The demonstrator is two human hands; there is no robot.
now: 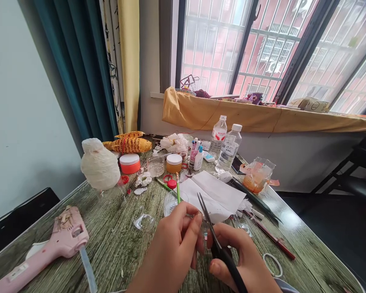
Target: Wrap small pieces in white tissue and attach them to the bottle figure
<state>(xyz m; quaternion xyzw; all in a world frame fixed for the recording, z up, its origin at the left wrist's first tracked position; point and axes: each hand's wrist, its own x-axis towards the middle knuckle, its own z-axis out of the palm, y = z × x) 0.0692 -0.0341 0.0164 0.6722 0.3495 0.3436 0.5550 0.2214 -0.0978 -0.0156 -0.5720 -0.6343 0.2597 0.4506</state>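
My right hand is shut on a pair of black-handled scissors, with the blades pointing up and away from me. My left hand pinches a small clear plastic piece close to the blades, though the fingers hide most of it. Sheets of white paper lie just beyond the hands. A pink hot glue gun rests at the lower left of the wood-patterned table, with a clear glue stick in it. Curved clear plastic scraps lie left of my hands.
At the back of the table stand plastic water bottles, orange-lidded jars, a white wrapped ball and an orange fish-shaped craft. A red-handled tool lies at the right. A yellow cloth covers the window ledge behind.
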